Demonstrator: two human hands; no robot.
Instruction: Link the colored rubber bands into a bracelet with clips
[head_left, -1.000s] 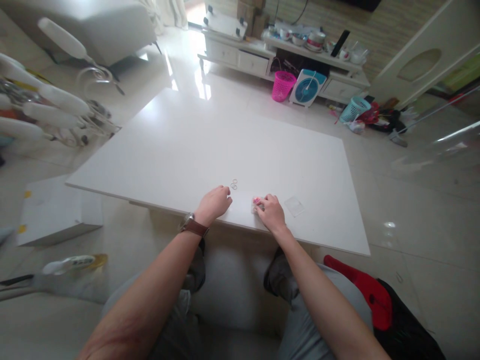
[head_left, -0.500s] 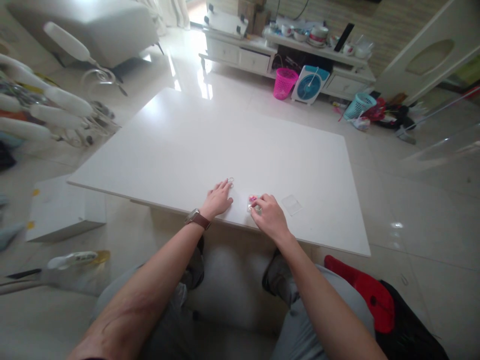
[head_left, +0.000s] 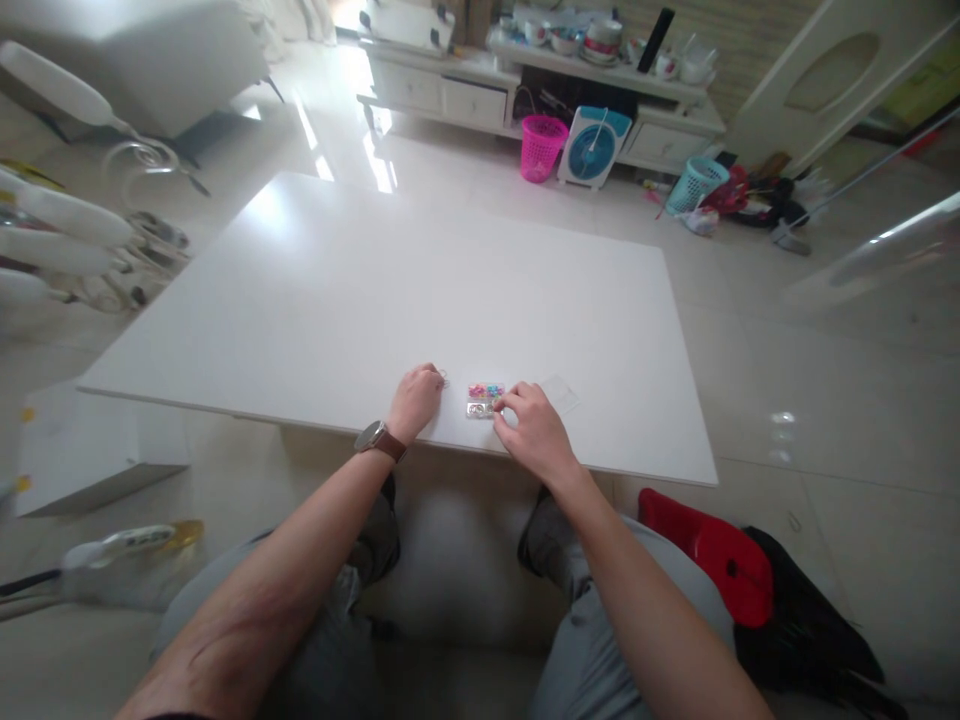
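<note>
A small clear box with coloured bits inside lies near the front edge of the white table. My right hand sits just right of it, fingers curled, fingertips touching its right end. My left hand, with a brown watch on the wrist, rests left of the box, fingers curled over small metal rings on the table. A clear flat lid lies right of my right hand.
A pink basket, a blue fan and a teal basket stand by a low white cabinet beyond the table. A white box sits on the floor at left. A red and black item lies by my right leg.
My left hand reached to the metal rings and closed over them. My right hand drew back to the box's right end, uncovering its coloured contents. The camera tilted down a little.
</note>
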